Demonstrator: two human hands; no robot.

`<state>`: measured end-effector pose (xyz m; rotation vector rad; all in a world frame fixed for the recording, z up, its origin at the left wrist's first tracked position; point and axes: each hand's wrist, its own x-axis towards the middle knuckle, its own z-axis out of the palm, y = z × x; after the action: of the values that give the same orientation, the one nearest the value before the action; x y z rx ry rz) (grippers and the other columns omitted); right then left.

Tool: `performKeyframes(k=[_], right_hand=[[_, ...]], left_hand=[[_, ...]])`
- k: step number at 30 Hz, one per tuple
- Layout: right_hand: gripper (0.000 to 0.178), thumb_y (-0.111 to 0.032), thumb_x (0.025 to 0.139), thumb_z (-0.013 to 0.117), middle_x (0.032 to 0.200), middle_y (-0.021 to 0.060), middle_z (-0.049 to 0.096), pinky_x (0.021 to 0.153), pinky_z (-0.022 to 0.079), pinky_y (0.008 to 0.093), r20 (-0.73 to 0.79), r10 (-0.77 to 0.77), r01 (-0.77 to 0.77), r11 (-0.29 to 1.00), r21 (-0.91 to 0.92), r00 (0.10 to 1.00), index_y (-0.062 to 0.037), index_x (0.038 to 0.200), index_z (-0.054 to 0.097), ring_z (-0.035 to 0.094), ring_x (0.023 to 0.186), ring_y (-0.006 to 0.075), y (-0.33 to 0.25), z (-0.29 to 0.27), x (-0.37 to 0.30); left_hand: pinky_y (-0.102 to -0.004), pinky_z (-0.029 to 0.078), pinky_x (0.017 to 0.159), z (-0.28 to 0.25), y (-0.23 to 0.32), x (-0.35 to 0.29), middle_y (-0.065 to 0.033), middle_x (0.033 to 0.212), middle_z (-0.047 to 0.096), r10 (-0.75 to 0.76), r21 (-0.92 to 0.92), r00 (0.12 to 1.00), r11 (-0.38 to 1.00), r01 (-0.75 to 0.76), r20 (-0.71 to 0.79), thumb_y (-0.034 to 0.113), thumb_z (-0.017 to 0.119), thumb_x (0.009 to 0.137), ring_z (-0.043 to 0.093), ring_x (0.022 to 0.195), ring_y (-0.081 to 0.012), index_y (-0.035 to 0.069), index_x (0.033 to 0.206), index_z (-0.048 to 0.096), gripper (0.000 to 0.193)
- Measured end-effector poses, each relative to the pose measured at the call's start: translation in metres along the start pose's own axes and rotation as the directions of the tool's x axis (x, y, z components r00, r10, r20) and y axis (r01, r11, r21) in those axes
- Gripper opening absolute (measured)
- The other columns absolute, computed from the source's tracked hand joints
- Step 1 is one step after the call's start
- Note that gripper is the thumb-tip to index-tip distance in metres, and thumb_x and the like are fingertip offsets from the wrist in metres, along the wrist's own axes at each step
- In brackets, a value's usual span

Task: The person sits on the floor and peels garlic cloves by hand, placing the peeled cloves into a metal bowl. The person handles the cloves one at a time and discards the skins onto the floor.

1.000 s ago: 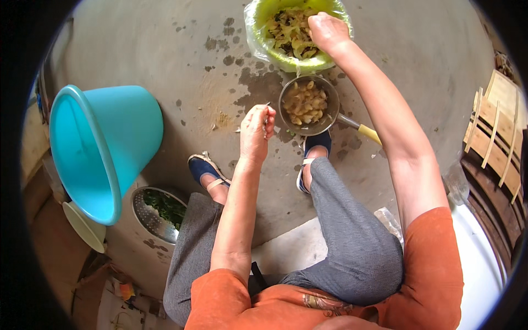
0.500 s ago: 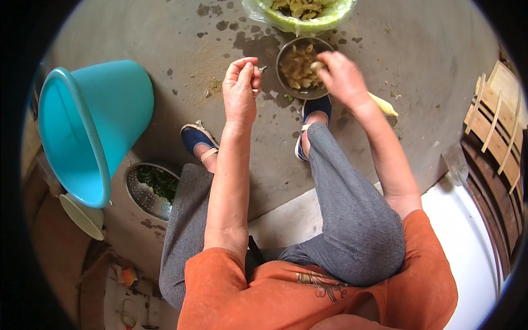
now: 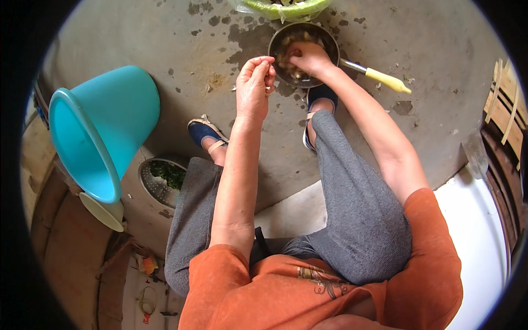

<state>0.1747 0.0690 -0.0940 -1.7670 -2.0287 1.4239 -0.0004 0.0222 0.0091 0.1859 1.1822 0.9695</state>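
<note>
Brownish pieces (image 3: 297, 72) partly behind right hand (image 3: 309, 58)

Looks like a home, some household food-prep spot; indoors or yard, can't tell. Bare grey concrete floor (image 3: 179, 47), wet-spotted, littered with small scraps. Cookware sits straight on it: round dark metal pan with yellow handle (image 3: 328, 47), round perforated metal colander (image 3: 154, 188) with dark green leaves (image 3: 174, 175). Bright green basin lined with clear plastic (image 3: 291, 11), cut off at top edge. Big turquoise plastic bucket (image 3: 122, 121) and pale cream round dish (image 3: 102, 211) at left. Slatted light-wood boards (image 3: 510, 104) at right rim. White surface (image 3: 131, 300) lower left, small odds and ends on it. Everyday clothes: orange T-shirt (image 3: 231, 286), grey trousers (image 3: 360, 220), blue shoes (image 3: 203, 132).
</note>
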Motion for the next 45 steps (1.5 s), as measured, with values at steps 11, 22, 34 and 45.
performKeyframes(k=[11, 22, 34, 45], right_hand=[[0.03, -0.016, 0.095, 0.05, 0.106, 0.0103, 0.065, 0.067, 0.052, 0.0203, 0.287, -0.006, -0.281, 0.196, 0.94, 0.958, 0.0022, 0.118, 0.056, 0.064, 0.081, 0.0104, -0.025, -0.049, -0.071], [0.028, -0.023, 0.093, 0.056, 0.091, 0.004, 0.065, 0.057, 0.046, 0.0166, 0.16, 0.09, -0.182, 0.377, 0.908, 0.983, -0.0012, 0.111, 0.056, 0.061, 0.068, 0.0066, -0.039, -0.056, -0.074], [0.017, -0.017, 0.091, 0.059, 0.078, -0.0007, 0.056, 0.051, 0.039, 0.0163, 0.352, -0.087, -0.361, -0.124, 0.924, 0.932, -0.0027, 0.1, 0.061, 0.048, 0.062, 0.0041, -0.039, -0.066, -0.079], [0.014, -0.017, 0.093, 0.057, 0.08, 0.0002, 0.058, 0.052, 0.041, 0.016, 0.237, -0.019, -0.237, 0.002, 0.972, 0.971, -0.0032, 0.096, 0.059, 0.048, 0.061, 0.0034, -0.049, -0.059, -0.078]], left_hand=[[-0.0162, 0.04, 0.057, 0.017, -0.008, 0.011, 0.0019, 0.083, 0.06, 0.181, 0.392, 0.963, 0.886, -0.249, 0.202, 0.005, 0.061, 0.086, 0.049, 0.067, -0.0024, 0.005, 0.107, 0.062, 0.02], [-0.0186, 0.043, 0.058, 0.038, -0.011, 0.012, 0.0062, 0.076, 0.06, 0.409, 0.707, 0.857, 0.502, -0.498, 0.314, 0.007, 0.07, 0.082, 0.051, 0.067, -0.002, 0.005, 0.093, 0.067, 0.013], [-0.0182, 0.046, 0.069, 0.034, -0.002, -0.004, -0.0008, 0.087, 0.065, 0.189, 0.343, 0.951, 0.9, -0.268, 0.246, 0.005, 0.068, 0.084, 0.057, 0.077, -0.0041, 0.001, 0.096, 0.065, 0.013], [-0.0167, 0.047, 0.068, 0.036, -0.002, -0.007, -0.0014, 0.084, 0.067, 0.285, 0.563, 0.93, 0.74, -0.368, 0.233, 0.005, 0.068, 0.084, 0.059, 0.075, -0.0034, -0.001, 0.093, 0.066, 0.01]])
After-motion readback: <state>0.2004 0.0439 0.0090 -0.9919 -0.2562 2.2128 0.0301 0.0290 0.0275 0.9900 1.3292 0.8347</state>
